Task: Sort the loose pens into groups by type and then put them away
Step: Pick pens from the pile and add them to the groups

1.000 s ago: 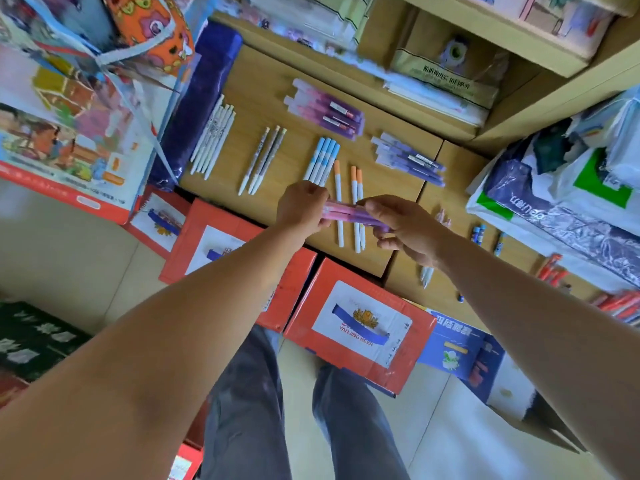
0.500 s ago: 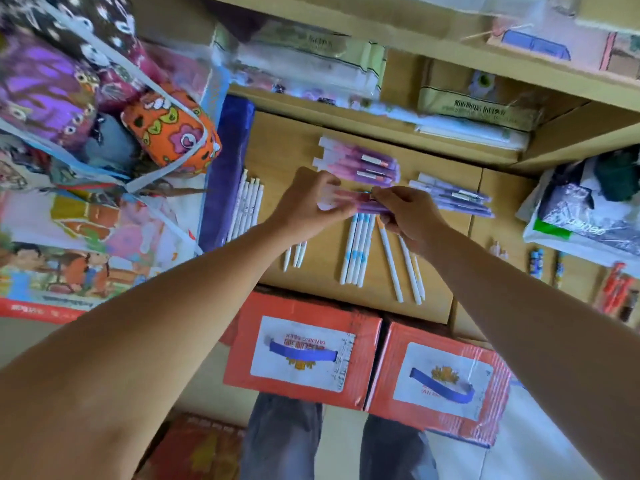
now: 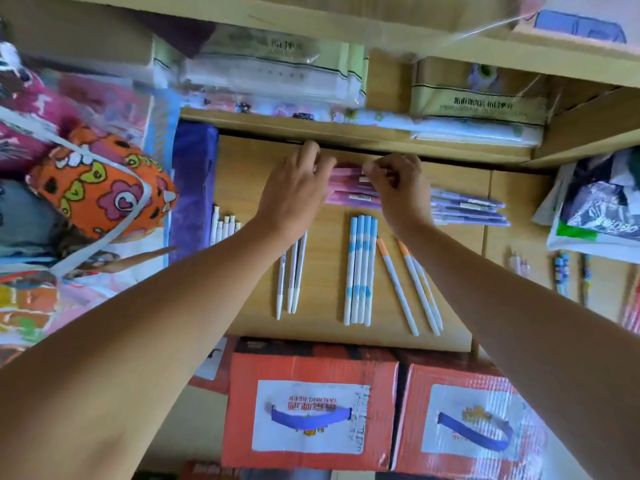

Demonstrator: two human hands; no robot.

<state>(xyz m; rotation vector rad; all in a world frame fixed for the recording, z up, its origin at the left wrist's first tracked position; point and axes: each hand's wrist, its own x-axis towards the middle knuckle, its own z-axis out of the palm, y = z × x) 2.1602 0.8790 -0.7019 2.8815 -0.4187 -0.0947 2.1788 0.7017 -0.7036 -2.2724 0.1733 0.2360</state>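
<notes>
Both hands are at the pink pens (image 3: pixel 349 188) at the back of the tabletop (image 3: pixel 322 327). The left hand (image 3: pixel 294 192) hides their left ends; the right hand (image 3: pixel 398 188) pinches the right ends. Blue pens (image 3: pixel 360 268) lie nearer, apart.

Both hands are farther back on the wooden shelf (image 3: pixel 325 327) than a second ago — then they held a few pink pens in the air over the orange-capped pens (image 3: pixel 408 282), near the shelf's front edge. Now the left hand (image 3: pixel 294 192) and right hand (image 3: pixel 398 188) rest at the pink pens (image 3: pixel 349 190) stacked at the shelf's back edge — the carried ones have joined that stack, fingers curled at either end.
</notes>
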